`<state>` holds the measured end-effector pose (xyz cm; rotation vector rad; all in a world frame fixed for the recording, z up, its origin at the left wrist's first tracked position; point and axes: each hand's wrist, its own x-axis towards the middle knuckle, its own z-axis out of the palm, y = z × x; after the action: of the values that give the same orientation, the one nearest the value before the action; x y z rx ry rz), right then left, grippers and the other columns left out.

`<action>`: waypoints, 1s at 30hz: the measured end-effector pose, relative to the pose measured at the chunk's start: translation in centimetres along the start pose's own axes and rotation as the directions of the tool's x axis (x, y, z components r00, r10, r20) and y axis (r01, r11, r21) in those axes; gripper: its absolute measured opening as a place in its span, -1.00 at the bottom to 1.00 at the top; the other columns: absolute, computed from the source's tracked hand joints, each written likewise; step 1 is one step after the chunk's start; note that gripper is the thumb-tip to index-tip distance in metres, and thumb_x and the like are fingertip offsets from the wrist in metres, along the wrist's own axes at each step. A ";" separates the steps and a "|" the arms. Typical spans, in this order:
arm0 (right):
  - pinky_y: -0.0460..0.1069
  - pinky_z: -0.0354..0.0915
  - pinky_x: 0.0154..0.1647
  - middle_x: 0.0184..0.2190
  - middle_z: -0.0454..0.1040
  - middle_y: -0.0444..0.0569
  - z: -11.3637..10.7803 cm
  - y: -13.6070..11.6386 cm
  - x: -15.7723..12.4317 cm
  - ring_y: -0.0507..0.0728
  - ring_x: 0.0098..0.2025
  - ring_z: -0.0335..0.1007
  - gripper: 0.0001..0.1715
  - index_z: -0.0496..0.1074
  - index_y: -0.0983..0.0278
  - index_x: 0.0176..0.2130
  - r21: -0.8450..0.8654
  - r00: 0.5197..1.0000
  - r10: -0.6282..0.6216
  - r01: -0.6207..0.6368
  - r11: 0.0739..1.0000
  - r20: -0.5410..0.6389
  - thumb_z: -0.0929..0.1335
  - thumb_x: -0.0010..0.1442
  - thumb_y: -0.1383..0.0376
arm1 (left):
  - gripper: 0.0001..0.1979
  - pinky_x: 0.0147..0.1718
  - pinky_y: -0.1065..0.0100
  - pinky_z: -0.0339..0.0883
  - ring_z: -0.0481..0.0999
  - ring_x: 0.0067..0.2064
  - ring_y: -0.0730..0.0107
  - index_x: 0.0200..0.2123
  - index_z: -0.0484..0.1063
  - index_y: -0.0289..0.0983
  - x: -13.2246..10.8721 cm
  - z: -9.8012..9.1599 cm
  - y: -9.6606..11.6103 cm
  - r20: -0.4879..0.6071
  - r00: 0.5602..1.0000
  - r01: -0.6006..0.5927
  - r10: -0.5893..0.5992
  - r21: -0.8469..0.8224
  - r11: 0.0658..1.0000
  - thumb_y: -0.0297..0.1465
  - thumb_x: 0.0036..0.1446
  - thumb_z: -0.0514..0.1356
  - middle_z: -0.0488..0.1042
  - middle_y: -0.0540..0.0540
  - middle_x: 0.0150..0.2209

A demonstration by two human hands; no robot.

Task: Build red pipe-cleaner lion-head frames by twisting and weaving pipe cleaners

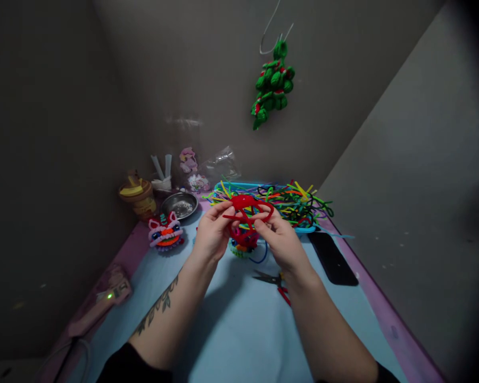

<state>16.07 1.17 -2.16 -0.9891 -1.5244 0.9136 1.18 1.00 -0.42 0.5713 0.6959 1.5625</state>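
Note:
Between my two hands, raised over the table, is a red pipe cleaner piece [244, 201] with bent loops and a loose strand. My left hand [214, 229] pinches its left side, thumb and fingers closed on it. On the right side, my right hand [278, 234] grips the red loop with thumb and fingers. Just behind and below the hands sits a small colourful pipe cleaner figure [239, 249], partly hidden, with a blue strand beside it. Scissors [269, 277] with red handles lie below my right hand, partly covered by my forearm.
A blue tray [307, 230] heaped with coloured pipe cleaners [295, 205] stands at the back. At left are a lion-head figure [166, 232], a metal bowl [180, 205], a pot [138, 194] and a pink glue gun [104, 306]. A black phone [333, 259] lies right. Green decorations [274, 85] hang above.

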 end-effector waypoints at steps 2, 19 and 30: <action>0.18 0.06 0.24 0.05 0.34 0.03 -0.1 0.1 0.0 0.22 0.18 0.20 -0.75 0.52 0.22 -0.32 0.001 1.000 -0.023 0.023 1.000 0.001 0.36 0.13 0.10 | -0.64 -0.61 0.62 0.31 0.53 -0.54 0.54 -0.39 0.46 -0.34 0.1 -0.1 0.0 -0.006 1.000 -0.006 0.006 0.005 1.000 -0.42 -0.31 0.47 0.52 0.01 -0.55; 0.15 0.25 -0.04 -0.22 0.36 -0.01 0.9 -1.8 -1.4 0.18 -0.11 0.29 -0.79 0.42 0.18 -0.20 -0.573 0.727 -0.613 0.371 0.730 -0.310 0.40 0.09 0.34 | -0.68 -0.57 0.56 0.35 0.57 -0.51 0.49 -0.36 0.45 -0.32 -0.1 -0.2 -0.6 -0.069 0.992 -0.102 0.110 0.104 0.989 -0.41 -0.23 0.44 0.50 0.04 -0.49; 0.01 0.30 -0.29 -0.25 0.37 -0.02 -0.2 -1.1 -0.5 0.10 -0.26 0.33 -0.70 0.34 0.23 -0.10 -0.367 0.799 -0.375 0.210 0.906 -0.470 0.35 0.13 0.30 | -0.69 -0.56 0.55 0.37 0.58 -0.49 0.45 -0.36 0.46 -0.33 -0.6 0.2 -0.4 -0.069 0.983 -0.161 0.173 0.147 0.976 -0.40 -0.22 0.43 0.51 0.03 -0.51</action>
<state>16.14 0.31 -1.34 -1.0651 -1.2952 0.1490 1.63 0.49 -0.56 0.6890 0.8429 1.7097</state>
